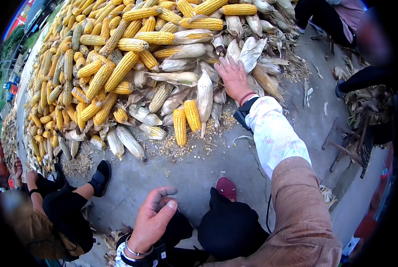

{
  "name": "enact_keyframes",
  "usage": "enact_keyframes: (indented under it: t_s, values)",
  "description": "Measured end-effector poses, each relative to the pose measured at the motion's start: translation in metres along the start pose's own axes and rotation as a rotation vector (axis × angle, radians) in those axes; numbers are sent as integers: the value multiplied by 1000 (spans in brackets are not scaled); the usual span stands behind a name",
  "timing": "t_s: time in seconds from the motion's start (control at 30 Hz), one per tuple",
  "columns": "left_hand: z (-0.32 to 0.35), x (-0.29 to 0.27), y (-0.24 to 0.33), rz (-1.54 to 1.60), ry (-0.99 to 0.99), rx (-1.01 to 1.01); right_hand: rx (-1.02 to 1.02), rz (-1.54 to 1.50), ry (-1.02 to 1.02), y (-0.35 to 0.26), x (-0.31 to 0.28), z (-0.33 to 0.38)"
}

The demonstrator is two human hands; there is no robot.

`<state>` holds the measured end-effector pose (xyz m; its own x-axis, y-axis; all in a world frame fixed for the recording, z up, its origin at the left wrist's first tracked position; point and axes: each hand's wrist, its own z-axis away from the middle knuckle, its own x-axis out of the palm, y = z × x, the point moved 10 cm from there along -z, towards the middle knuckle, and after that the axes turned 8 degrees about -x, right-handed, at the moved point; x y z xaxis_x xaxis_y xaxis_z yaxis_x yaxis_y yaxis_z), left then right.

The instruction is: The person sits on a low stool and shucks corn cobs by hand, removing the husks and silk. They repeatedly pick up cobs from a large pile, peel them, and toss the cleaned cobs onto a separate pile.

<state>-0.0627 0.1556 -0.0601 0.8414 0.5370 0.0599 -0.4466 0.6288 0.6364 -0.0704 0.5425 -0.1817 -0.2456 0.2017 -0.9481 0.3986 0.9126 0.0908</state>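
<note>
My right hand (235,79) reaches out to the near side of a big corn pile, its fingers spread over husk-covered ears. Close to its fingertips is a pale ear in its husk (252,54); whether they touch it I cannot tell. Another husked ear (204,99) points downward left of that hand. Two bare yellow corn cobs (180,127) lie side by side at the pile's front edge. Above my lap, my left hand (155,218) is held loosely curled, thumb apart from the fingers, with nothing visible in it.
Bare yellow ears (123,71) are heaped at the left and back. Loose kernels (176,149) litter the concrete. One person (52,213) sits at the lower left; another (328,22) sits at the upper right. A stool frame (348,149) and dry husks (363,100) are on the right.
</note>
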Motion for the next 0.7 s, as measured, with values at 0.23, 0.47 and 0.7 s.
enact_keyframes:
  t_s: [0.23,0.47,0.7]
  values:
    - [-11,-2,2,-5,18,-49,85,251,-278,37,37,17]
    - [-6,-12,6,28,44,-25,143,226,-347,60,34,85]
    - [12,-14,5,71,43,13,285,88,-253,62,25,125]
